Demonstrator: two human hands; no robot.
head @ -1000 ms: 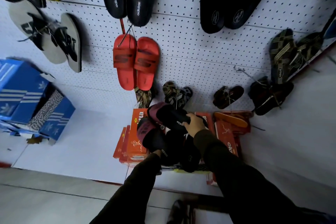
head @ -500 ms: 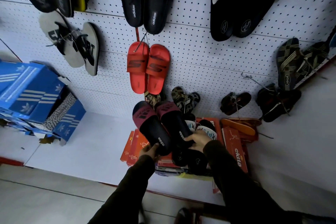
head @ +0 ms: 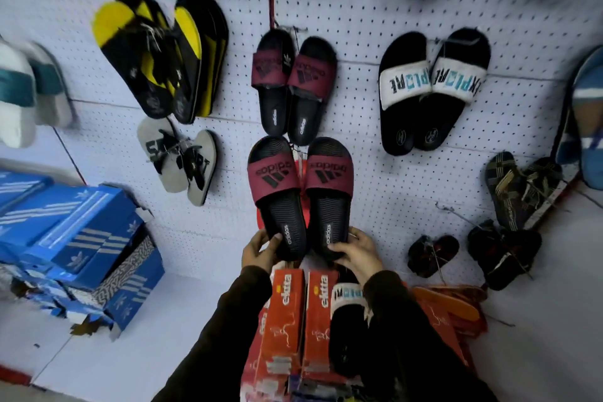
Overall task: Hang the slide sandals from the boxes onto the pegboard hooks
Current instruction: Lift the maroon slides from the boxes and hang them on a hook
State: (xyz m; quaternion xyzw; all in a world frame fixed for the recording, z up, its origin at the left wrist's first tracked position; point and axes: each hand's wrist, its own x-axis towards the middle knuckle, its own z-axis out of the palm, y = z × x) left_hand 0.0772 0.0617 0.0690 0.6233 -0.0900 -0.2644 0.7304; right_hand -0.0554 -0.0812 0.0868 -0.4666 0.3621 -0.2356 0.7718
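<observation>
I hold a pair of black slides with maroon straps upright against the white pegboard (head: 375, 173). My left hand (head: 259, 250) grips the heel of the left slide (head: 277, 196). My right hand (head: 357, 250) grips the heel of the right slide (head: 329, 192). Their toes reach just below an identical pair (head: 293, 85) that hangs from a hook. The red pair on the board is mostly hidden behind the held slides. Orange shoe boxes (head: 293, 313) lie below my hands, with a black-and-white slide (head: 347, 320) resting on them.
Around the held pair hang yellow-black flip-flops (head: 156, 55), grey flip-flops (head: 177, 163), black "explore" slides (head: 434, 88) and dark sandals (head: 502, 254). A bare wire hook (head: 456, 214) sticks out at the right. Blue shoe boxes (head: 75, 245) are stacked at the left.
Both hands have lifted the maroon-strapped pair from the orange boxes up the board, side by side and toes up. The camera has tilted upward, showing higher rows.
</observation>
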